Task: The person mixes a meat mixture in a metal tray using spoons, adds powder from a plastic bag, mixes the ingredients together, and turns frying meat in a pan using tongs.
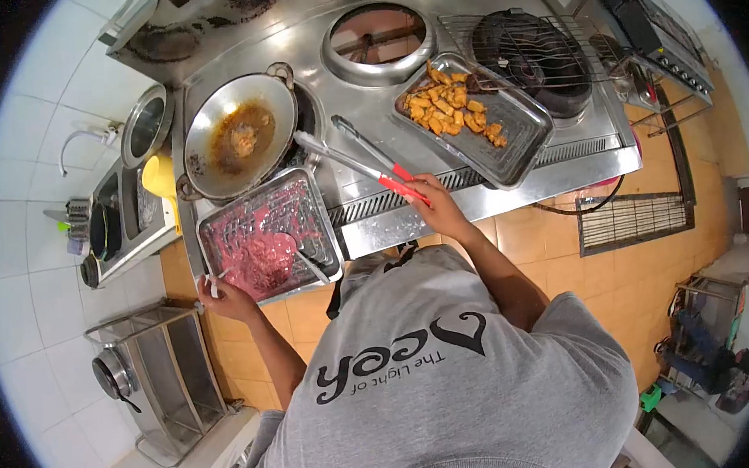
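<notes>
My right hand (440,208) is closed round the red grips of metal tongs (348,160), whose two arms are spread apart over the steel counter. My left hand (227,300) is at the near left corner of a metal tray (330,237), its fingers closed on something small and pale that I cannot make out. Pinkish-red raw meat or paste (260,262) lies in that tray, with a metal utensil (310,265) at its right side. Behind it sits a wok (271,112) with brown oil and browned bits. Orange-brown cooked pieces (448,105) fill the left part of a second tray (519,144).
Beyond the trays are an open burner ring (333,52) and a wire rack (581,37) over a dark burner. A yellow container (159,176) and a sink (131,202) stand left. A metal trolley (164,367) is lower left. At far right, a person's legs (695,352) show.
</notes>
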`<state>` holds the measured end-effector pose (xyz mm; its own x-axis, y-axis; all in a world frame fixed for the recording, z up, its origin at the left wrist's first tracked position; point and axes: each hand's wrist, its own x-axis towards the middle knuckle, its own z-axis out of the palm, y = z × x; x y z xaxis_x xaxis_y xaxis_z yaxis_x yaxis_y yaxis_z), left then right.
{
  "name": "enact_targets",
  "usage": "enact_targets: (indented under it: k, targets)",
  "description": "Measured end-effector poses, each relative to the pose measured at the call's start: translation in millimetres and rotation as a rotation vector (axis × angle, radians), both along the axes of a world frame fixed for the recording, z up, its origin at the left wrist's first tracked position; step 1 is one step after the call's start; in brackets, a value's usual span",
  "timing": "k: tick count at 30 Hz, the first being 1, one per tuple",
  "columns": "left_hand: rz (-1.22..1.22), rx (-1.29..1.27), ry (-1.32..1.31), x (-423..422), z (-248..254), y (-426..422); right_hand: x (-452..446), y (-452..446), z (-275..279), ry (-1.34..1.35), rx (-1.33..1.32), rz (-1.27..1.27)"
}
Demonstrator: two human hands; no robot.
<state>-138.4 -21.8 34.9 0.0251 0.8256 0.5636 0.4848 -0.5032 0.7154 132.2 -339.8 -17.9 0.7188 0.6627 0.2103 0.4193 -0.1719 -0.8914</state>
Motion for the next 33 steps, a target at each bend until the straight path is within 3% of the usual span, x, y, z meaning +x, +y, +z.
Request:
enact_targets:
  k: [3, 6, 7, 8, 10, 13, 17, 20, 23, 27, 31, 33]
  targets:
    - [0.064, -0.058, 0.017, -7.6, 7.5, -1.4, -0.9, 11.5, 18.0, 0.033, 0.005, -0.011]
    - [0.096, -0.094, -0.127, -17.3, 11.7, -7.6, 4.3, 21.3, 17.7, 0.113, 0.019, 0.004]
    - [0.139, -0.080, -0.036, -20.0, 18.6, -12.8, 7.9, 26.4, 13.5, 0.129, 0.032, 0.006]
    - [0.147, -0.075, -0.021, -32.4, 12.3, -10.5, 16.6, 29.3, 6.0, -0.107, 0.014, 0.046]
    - [0.140, -0.062, 0.007, -55.8, -3.0, -0.3, 16.5, 39.0, 11.6, 0.084, 0.133, 0.089]
    - [0.145, -0.161, -0.023, -89.8, -17.4, 22.7, 2.2, 52.1, 58.4, 0.796, 0.155, 0.052]
    - [0.163, -0.237, -0.030, -123.8, -19.0, 45.0, -22.8, 80.5, 95.3, 1.003, 0.198, 0.224]
    - [0.108, -0.262, -0.141, -151.0, -29.0, 78.1, -40.2, 105.4, 102.1, 1.010, 0.158, 0.218]
    - [0.090, -0.328, -0.132, -186.5, -52.5, 112.9, -59.2, 138.9, 106.4, 0.977, 0.294, 0.170]
    - [0.122, -0.913, -0.552, -240.8, -106.9, 145.7, -87.9, 177.8, 106.6, 0.819, 0.297, 0.080]
    - [0.219, -1.431, -0.981, -331.7, -210.3, 149.9, -117.4, 193.4, 94.5, 0.817, 0.332, 0.089]
    - [0.401, -1.504, -0.918, -358.1, -235.3, 134.5, -128.7, 197.4, 92.2, 0.828, 0.379, 0.076]
